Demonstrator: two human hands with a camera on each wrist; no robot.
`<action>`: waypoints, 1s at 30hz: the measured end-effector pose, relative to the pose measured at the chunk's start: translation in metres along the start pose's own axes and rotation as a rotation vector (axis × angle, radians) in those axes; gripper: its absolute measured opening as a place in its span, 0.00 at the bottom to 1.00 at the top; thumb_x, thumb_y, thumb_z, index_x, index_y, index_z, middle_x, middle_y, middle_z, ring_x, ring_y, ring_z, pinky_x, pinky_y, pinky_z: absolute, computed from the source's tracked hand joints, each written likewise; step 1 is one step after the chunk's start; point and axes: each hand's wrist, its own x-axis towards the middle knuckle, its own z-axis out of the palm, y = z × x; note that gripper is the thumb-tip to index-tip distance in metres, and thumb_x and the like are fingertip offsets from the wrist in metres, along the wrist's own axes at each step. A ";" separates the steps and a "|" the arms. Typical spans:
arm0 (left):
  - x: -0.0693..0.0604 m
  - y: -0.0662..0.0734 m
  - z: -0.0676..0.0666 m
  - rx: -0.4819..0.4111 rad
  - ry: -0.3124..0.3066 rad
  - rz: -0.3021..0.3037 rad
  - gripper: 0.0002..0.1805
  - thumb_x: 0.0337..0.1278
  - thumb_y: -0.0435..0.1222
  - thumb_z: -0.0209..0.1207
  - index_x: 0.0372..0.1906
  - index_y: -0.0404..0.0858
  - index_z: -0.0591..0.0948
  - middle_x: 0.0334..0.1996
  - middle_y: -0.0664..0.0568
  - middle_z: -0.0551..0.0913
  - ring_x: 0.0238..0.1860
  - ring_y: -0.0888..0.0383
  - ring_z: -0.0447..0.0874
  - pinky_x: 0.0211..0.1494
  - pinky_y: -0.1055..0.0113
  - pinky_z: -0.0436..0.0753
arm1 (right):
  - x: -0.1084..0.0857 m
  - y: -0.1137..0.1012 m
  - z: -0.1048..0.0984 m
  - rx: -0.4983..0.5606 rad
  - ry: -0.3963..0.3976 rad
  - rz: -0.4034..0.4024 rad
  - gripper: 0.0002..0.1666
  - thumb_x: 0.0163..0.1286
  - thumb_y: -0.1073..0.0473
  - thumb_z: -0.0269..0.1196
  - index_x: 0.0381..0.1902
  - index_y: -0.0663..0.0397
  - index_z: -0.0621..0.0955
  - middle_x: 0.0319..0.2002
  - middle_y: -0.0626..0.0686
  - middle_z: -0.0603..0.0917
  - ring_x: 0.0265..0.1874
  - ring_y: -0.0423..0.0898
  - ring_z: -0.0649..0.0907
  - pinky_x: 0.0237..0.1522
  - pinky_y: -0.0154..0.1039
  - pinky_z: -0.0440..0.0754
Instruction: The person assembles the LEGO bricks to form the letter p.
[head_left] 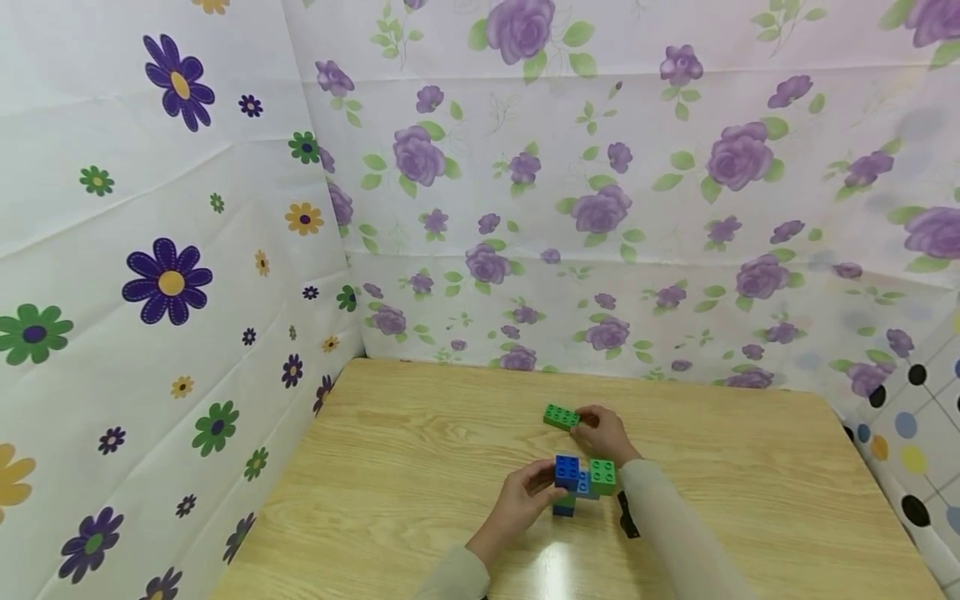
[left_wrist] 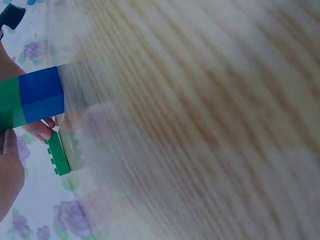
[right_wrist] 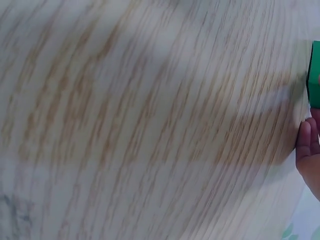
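Note:
My left hand [head_left: 517, 500] holds a small structure of stacked toy bricks from its left side. A dark blue brick [head_left: 567, 472] tops it, with a light blue brick [head_left: 583, 483] and a bright green brick [head_left: 602, 476] to the right. Green and blue bricks form its lower column; the left wrist view shows the bottom blue brick [left_wrist: 42, 93] close to the tabletop. Farther back, my right hand [head_left: 606, 433] pinches the right end of a long green brick [head_left: 559, 417]. Only part of that brick appears in the right wrist view, at the right edge.
The wooden table [head_left: 420, 433] meets a flower-patterned cloth [head_left: 487, 208] along its back edge. Another flowered cloth [head_left: 172, 367] hangs on the left. A small black piece [head_left: 628, 518] shows beside the right sleeve.

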 end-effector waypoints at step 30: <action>0.000 -0.003 0.000 -0.020 -0.030 0.040 0.23 0.59 0.37 0.63 0.59 0.38 0.77 0.56 0.47 0.79 0.60 0.52 0.76 0.61 0.69 0.76 | -0.011 -0.006 -0.034 0.088 -0.079 -0.076 0.25 0.67 0.61 0.64 0.61 0.62 0.75 0.56 0.63 0.77 0.53 0.59 0.79 0.50 0.49 0.83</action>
